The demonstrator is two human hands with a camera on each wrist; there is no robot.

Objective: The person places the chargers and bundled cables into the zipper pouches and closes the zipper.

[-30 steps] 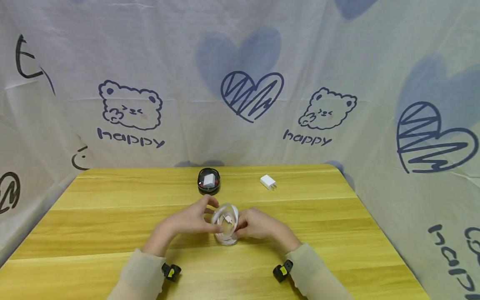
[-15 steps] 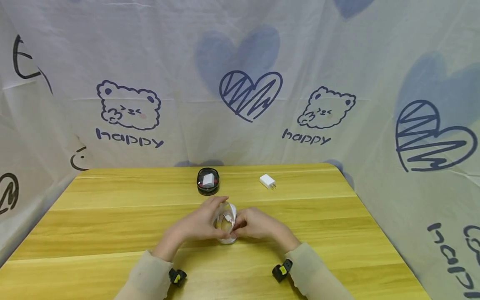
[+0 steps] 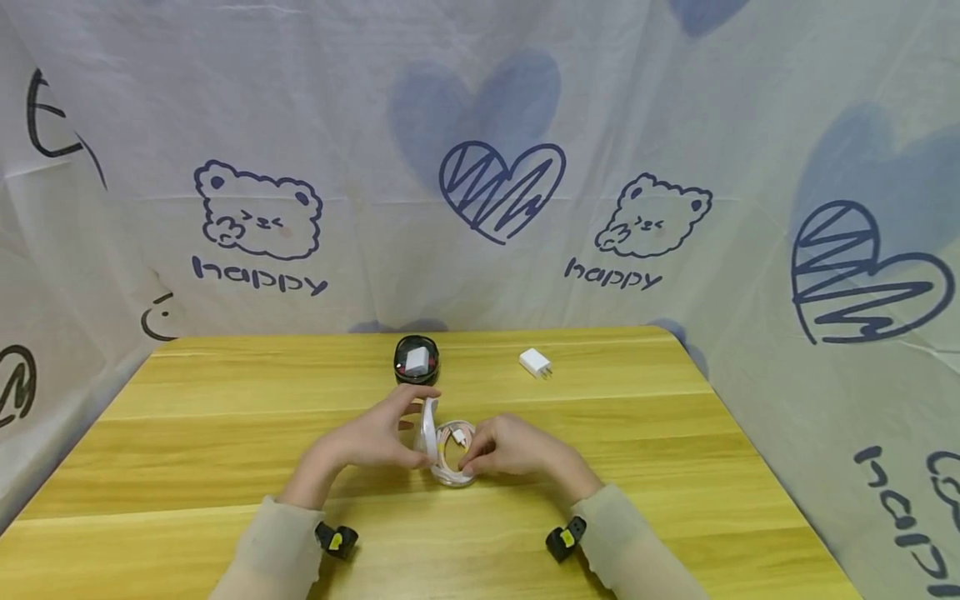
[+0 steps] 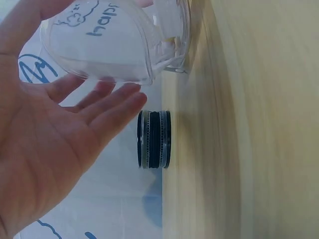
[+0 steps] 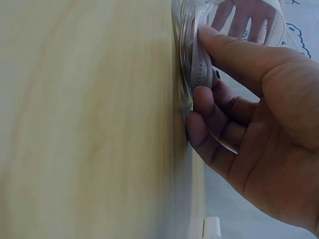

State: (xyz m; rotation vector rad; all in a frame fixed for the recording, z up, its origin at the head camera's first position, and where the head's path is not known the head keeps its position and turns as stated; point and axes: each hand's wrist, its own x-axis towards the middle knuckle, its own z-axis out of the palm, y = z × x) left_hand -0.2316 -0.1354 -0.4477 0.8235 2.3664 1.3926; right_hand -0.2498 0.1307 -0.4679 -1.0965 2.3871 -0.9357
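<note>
We held a raised, clear plastic lid in our left hand. Our right hand pinched a round, clear plastic case holding a coiled pink cable

Mostly pairs, plus 1 cable, 1 table.
2 hands: left hand, right hand. 2 cases: clear case between both sets of fingers, cable inside; dark case just past the left fingers. 2 plugs: first plug in the dark case, second plug past the right fingers. 2 cameras: left camera, right camera, both wearer-side of the fingers.
</note>
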